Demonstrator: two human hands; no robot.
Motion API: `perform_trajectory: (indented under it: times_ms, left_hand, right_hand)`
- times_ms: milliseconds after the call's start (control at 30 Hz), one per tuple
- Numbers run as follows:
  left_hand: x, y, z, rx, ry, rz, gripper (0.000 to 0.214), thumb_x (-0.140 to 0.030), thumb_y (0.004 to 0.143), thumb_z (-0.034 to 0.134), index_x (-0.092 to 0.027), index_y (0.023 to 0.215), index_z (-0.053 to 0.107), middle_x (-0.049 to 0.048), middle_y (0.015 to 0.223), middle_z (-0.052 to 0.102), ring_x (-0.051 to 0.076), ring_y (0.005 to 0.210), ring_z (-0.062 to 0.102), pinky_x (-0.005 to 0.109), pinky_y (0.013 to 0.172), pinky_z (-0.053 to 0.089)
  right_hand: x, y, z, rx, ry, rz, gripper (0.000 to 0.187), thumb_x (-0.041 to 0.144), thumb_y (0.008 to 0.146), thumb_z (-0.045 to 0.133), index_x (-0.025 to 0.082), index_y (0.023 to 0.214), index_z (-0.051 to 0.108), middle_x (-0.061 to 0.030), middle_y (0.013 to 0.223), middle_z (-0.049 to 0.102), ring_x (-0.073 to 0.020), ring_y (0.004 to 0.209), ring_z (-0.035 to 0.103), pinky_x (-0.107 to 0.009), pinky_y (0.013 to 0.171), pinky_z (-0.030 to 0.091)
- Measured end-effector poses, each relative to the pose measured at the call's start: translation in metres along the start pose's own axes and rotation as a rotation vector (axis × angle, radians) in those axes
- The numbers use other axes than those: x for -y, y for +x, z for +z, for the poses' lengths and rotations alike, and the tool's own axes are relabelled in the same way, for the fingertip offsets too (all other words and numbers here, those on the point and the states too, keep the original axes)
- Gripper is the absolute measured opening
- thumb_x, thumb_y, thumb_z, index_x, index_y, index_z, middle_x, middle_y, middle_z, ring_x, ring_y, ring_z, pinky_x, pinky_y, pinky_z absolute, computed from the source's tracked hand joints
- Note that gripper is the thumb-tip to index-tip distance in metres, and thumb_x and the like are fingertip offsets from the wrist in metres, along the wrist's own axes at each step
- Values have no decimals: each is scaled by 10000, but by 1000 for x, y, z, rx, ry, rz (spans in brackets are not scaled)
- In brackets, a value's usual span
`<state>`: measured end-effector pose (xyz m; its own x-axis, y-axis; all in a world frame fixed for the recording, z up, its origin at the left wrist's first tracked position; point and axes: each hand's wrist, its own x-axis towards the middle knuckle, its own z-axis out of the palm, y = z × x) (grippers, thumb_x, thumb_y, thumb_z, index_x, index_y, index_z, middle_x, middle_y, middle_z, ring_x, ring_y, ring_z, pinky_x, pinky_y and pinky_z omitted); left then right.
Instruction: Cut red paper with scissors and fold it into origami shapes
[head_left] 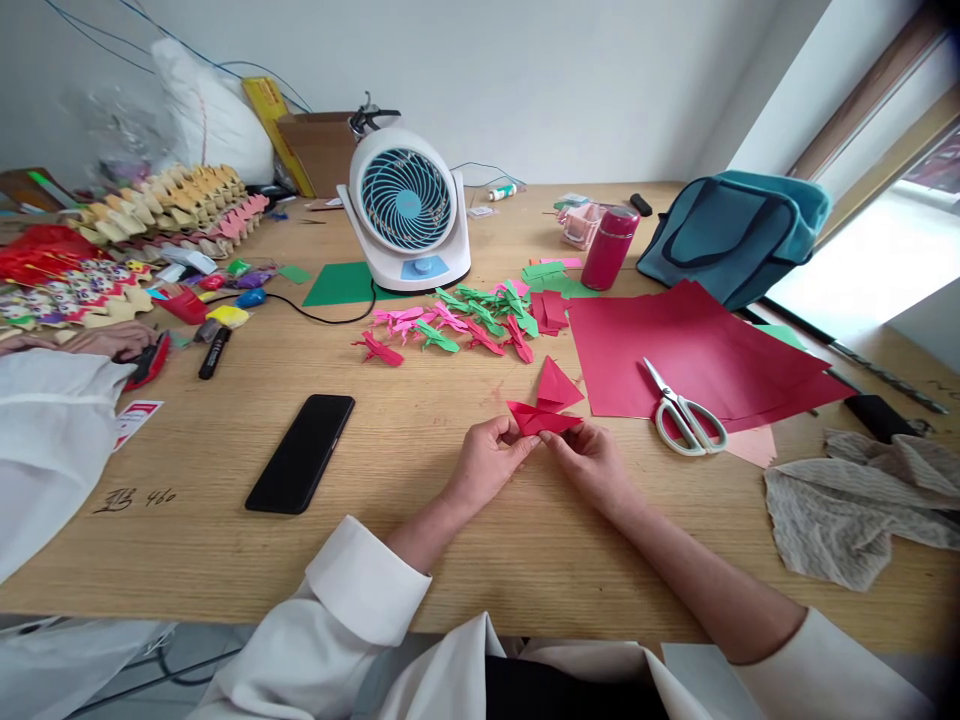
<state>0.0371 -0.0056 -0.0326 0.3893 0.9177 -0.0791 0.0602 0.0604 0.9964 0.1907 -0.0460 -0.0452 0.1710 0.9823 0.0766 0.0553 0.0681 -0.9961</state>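
Observation:
Between my two hands is a folded piece of red paper point(546, 417), wide and pointed at both ends. My left hand point(491, 455) pinches its left part with thumb and fingers, while my right hand point(592, 462) grips the right part. Both thumbs press near its lower middle edge. Just behind it lies a red folded paper triangle point(558, 384), flat on the wooden table point(420, 440). Farther back sits a cluster of small folded paper figures in green point(480, 310), pink and red. White-handled scissors point(684, 412) rest partly on large red paper sheets point(690, 345) to the right.
A fan point(409, 205) stands behind the figures. A red bottle point(611, 248) and blue bag point(739, 235) are at the back right. A black phone point(301, 455) lies left of my hands. At the far left, another person's hand point(112, 340) is near a red stapler-like object point(150, 362).

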Motion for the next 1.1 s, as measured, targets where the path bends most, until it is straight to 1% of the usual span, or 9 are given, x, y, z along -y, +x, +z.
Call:
perform_trajectory:
  times_ms: [100, 233, 400, 500, 667, 733, 833, 1000, 1100]
  left_hand:
    - [0, 0, 0, 0, -26, -6, 380, -456, 690, 740, -162, 653, 503, -60, 583, 468, 67, 517, 447, 203, 484, 492]
    - [0, 0, 1, -9, -61, -24, 398, -477, 668, 763, -151, 663, 534, -44, 616, 510, 73, 550, 453, 202, 488, 492]
    - [-3, 2, -3, 24, -90, -34, 415, -501, 638, 790, -132, 726, 621, -12, 662, 598, 94, 592, 517, 206, 517, 475]
    - [-4, 3, -5, 4, -78, -27, 415, -499, 630, 800, -128, 692, 626, -16, 614, 586, 85, 559, 495, 201, 512, 433]
    - [-2, 3, -5, -34, -72, -14, 408, -483, 636, 800, -123, 626, 609, -16, 584, 579, 75, 545, 471, 201, 521, 398]
    - [-2, 3, -4, -39, -83, -23, 408, -480, 632, 803, -122, 617, 608, -15, 582, 579, 77, 547, 477, 203, 524, 406]
    - [-2, 3, -5, -28, -133, -46, 398, -473, 620, 812, -124, 650, 622, -14, 612, 593, 85, 566, 496, 209, 531, 446]
    - [-2, 5, -7, -39, -151, -38, 398, -443, 631, 814, -133, 607, 566, -38, 572, 528, 74, 556, 468, 198, 518, 465]
    - [-2, 5, -7, -32, -153, -35, 378, -432, 653, 799, -133, 616, 571, -36, 581, 527, 73, 564, 467, 195, 525, 471]
  right_hand:
    - [0, 0, 0, 4, 12, 5, 264, 446, 759, 733, 211, 699, 630, -23, 666, 656, -203, 704, 622, -342, 710, 507]
    - [0, 0, 0, 3, 11, -2, 285, 467, 758, 734, 210, 700, 627, -23, 659, 655, -200, 692, 620, -343, 713, 516]
    - [-2, 0, -1, 21, 0, -8, 289, 483, 778, 713, 201, 750, 658, -31, 678, 667, -194, 684, 615, -344, 731, 521]
    - [-2, -1, -1, 40, -13, -5, 300, 495, 788, 699, 202, 736, 658, -39, 690, 678, -195, 681, 614, -344, 733, 523]
    - [-1, 0, 0, 58, 10, -19, 287, 488, 798, 692, 201, 804, 687, -51, 751, 704, -189, 677, 612, -338, 728, 519]
    - [-2, 0, 0, 60, 12, -17, 295, 495, 798, 690, 200, 796, 687, -50, 736, 700, -188, 667, 612, -334, 712, 517]
    - [-5, 0, -1, 64, 3, -14, 307, 505, 799, 684, 198, 788, 690, -50, 728, 699, -185, 657, 608, -328, 690, 512]
    - [-6, 1, -3, 70, -33, 4, 332, 526, 786, 685, 199, 736, 679, -41, 670, 677, -196, 666, 611, -320, 652, 505]
    - [-6, 2, -3, 69, -39, 8, 337, 535, 768, 698, 201, 729, 679, -42, 663, 679, -203, 678, 617, -314, 630, 502]
